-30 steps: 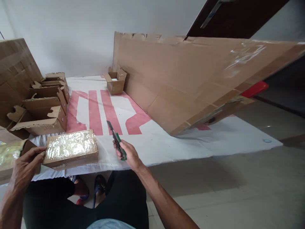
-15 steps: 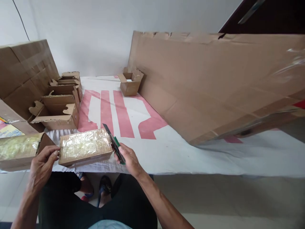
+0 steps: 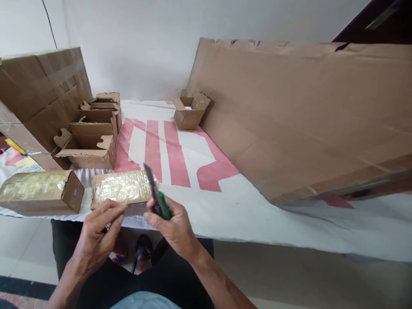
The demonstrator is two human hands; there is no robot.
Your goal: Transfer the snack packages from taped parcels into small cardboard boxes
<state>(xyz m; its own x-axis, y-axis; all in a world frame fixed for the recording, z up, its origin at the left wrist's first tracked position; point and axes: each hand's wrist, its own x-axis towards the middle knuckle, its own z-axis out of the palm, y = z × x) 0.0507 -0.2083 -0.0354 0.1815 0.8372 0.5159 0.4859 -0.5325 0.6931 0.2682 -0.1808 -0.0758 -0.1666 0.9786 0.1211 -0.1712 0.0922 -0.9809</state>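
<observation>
My right hand (image 3: 175, 225) is wrapped round a utility knife (image 3: 157, 195) with a green slider, its blade pointing up and away from me. The blade stands over the right end of a taped cardboard box (image 3: 124, 186), whose top shines with clear, yellowish tape. In front of that box my left hand (image 3: 99, 236) is closed in a pinch, fingertips overlapping the box's near edge in the picture. What the pinch holds, if anything, is too small to make out. A second taped box (image 3: 38, 189) lies to the left, apart from both hands.
Several open cardboard boxes (image 3: 85, 159) line up at the left beside a wall of stacked cartons (image 3: 58, 98). One small open box (image 3: 188, 118) stands farther back, touching a large leaning cardboard sheet (image 3: 289, 111). A white cloth with pink shapes covers the table (image 3: 225, 214).
My left hand has left the box's left end and moved right, in front of it. The knife has turned more upright in my right hand. The view has shifted left.
</observation>
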